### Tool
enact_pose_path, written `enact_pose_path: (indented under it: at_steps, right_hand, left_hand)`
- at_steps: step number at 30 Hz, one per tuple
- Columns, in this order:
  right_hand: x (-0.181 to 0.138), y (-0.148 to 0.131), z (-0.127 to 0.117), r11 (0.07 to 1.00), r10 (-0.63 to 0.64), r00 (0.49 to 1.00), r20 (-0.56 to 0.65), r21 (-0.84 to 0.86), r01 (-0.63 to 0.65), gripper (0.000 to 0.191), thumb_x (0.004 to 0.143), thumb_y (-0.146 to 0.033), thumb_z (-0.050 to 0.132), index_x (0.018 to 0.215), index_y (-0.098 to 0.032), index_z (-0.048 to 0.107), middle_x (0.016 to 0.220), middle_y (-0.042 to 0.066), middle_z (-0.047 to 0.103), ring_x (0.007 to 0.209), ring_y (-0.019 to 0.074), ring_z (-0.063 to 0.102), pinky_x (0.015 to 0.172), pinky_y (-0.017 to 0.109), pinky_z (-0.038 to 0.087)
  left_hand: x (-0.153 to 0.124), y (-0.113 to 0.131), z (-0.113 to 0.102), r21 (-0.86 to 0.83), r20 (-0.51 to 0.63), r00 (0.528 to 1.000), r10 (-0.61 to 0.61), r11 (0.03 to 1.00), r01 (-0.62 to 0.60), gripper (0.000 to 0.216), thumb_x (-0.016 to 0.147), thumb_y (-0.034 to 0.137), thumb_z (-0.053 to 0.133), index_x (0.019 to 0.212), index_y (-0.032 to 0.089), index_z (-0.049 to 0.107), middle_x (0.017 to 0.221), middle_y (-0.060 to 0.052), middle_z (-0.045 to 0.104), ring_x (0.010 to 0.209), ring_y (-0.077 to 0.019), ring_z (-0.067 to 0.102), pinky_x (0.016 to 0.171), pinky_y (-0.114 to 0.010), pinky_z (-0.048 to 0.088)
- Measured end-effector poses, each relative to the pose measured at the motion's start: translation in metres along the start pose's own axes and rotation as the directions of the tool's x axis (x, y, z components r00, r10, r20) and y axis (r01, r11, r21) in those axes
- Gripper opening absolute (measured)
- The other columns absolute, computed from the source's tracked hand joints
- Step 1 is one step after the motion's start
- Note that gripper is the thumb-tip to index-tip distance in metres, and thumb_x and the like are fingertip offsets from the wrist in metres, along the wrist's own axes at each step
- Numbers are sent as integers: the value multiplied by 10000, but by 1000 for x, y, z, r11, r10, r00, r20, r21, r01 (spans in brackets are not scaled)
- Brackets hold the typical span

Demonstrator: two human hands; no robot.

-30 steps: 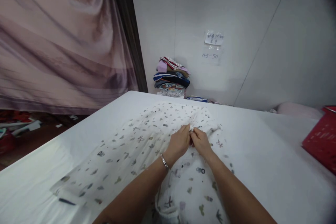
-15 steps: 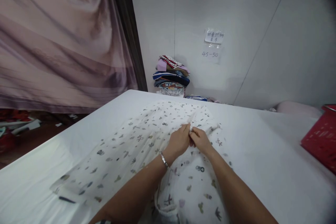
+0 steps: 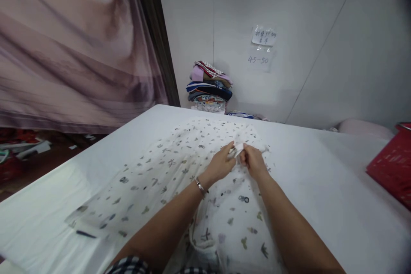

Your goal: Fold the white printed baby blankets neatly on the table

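Note:
A thin white cloth (image 3: 180, 167) with a print of small leaves, cacti and other motifs lies spread over the white table. Its near part is bunched and has a curved, rolled edge (image 3: 205, 246). A raised fold of this cloth is pinched in my right hand (image 3: 255, 162), whose fingers are closed. Just left of it, my left hand (image 3: 221, 163) has thumb and forefinger apart beside the same fold. A metal bracelet (image 3: 201, 186) is on my left wrist. Near the cloth's left corner lies a short dark strip (image 3: 85, 234).
Folded fabrics (image 3: 209, 87) are stacked beyond the table's far edge (image 3: 289, 124), against a wall bearing handwritten paper signs (image 3: 260, 47). A red basket (image 3: 393, 165) stands at the right. A pinkish curtain (image 3: 77, 51) hangs at the left.
My hands, which were together at the fold, have moved slightly apart. My left thumb and forefinger have parted, and the fold shows between the hands. The view has tilted down slightly.

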State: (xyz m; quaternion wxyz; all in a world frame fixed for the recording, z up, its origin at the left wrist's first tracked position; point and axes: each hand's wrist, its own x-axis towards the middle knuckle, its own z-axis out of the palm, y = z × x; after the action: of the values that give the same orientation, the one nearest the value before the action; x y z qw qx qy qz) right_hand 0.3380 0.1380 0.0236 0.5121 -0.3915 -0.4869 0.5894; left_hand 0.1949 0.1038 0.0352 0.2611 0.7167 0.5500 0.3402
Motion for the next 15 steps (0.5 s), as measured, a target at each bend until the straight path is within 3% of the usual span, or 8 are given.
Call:
enact_pose_path:
  at_steps: [3,7,15]
  right_hand:
    - [3,-10,-9,999,4,996,-84,53,0,472,810,-446,510,426,-179,448,357,-40,393,322,61,324,343,221,177]
    - [5,-16,-17,997,-12,997,-82,81,19,481,818,-440,528,426,-174,445,358,-42,364,331,55,320,346,215,181]
    - [5,-31,-19,985,-21,997,-76,167,34,461,783,-449,599,459,-171,424,397,-57,362,320,37,312,318,188,155]
  left_hand:
    - [-2,-5,0,27,14,999,-44,999,43,458,802,284,506,1256,220,508,1194,-33,605,951,-188,583,889,-306,443]
    - [-5,-14,0,102,17,1000,-2,995,0,273,848,263,442,1047,235,626,1015,-2,666,906,-169,587,825,-263,442]
    - [-4,-34,-3,291,-13,988,-154,945,151,332,811,145,444,1096,180,611,1142,-75,618,1085,-201,516,955,-305,369]
